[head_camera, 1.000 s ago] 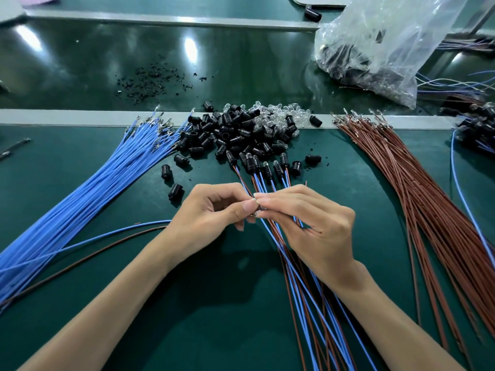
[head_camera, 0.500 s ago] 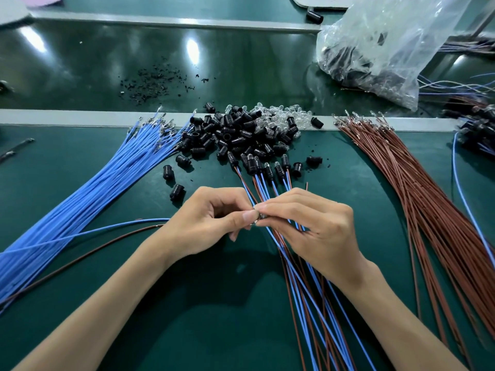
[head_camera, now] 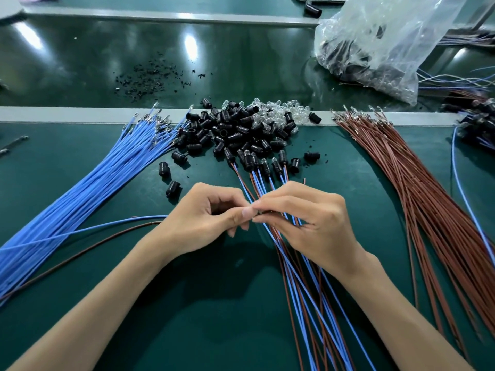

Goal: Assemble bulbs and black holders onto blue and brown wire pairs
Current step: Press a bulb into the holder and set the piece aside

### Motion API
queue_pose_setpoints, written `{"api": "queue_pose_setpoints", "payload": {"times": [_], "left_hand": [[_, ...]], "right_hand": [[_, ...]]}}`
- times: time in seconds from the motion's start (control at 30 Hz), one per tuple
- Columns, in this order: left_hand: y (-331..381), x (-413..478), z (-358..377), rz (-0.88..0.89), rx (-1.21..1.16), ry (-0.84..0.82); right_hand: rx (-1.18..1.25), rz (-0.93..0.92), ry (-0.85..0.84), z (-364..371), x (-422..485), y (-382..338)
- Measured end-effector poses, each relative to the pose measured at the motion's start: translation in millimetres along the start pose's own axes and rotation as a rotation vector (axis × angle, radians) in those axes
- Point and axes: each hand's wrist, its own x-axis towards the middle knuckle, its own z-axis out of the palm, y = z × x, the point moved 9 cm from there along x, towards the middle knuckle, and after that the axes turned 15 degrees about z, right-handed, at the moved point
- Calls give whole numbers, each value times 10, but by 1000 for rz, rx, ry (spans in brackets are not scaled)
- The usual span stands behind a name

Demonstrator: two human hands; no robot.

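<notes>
My left hand (head_camera: 203, 218) and my right hand (head_camera: 308, 223) meet fingertip to fingertip over the green mat. Both pinch a small part between them, mostly hidden by the fingers. A blue wire (head_camera: 107, 226) and a brown wire (head_camera: 88, 245) run out leftward from under my left hand. Beneath my hands lie several finished blue and brown wire pairs (head_camera: 302, 290), their black holders with bulbs (head_camera: 257, 162) pointing away from me. Loose black holders (head_camera: 227, 132) and clear bulbs (head_camera: 278, 113) are heaped behind.
A fan of blue wires (head_camera: 88, 183) lies at left, a fan of brown wires (head_camera: 434, 210) at right. A clear plastic bag (head_camera: 380, 44) of parts sits at back right. Black debris (head_camera: 150, 79) dots the far belt. More assemblies (head_camera: 479, 127) are piled at the right edge.
Both hands stay pinched together in nearly the same spot, with only small finger shifts around the part.
</notes>
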Motion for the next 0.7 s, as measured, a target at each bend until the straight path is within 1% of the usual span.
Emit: {"api": "queue_pose_setpoints", "payload": {"times": [0.07, 0.17, 0.27, 0.33, 0.4, 0.5, 0.7], "left_hand": [[93, 13, -36, 96, 183, 56], [217, -20, -82, 211, 543, 83], [268, -82, -146, 225, 827, 67], [266, -97, -169, 210, 954, 44], [251, -101, -205, 204, 999, 31], [239, -99, -217, 259, 915, 8], [307, -85, -134, 353, 873, 1]], "right_hand": [[-40, -15, 12, -22, 20, 5], [-64, 15, 29, -102, 40, 64], [-49, 80, 69, -222, 64, 165], [-18, 147, 96, -290, 80, 249], [8, 208, 113, -325, 81, 318], [50, 267, 111, -341, 85, 381], [137, 289, 64, -299, 86, 383]]}}
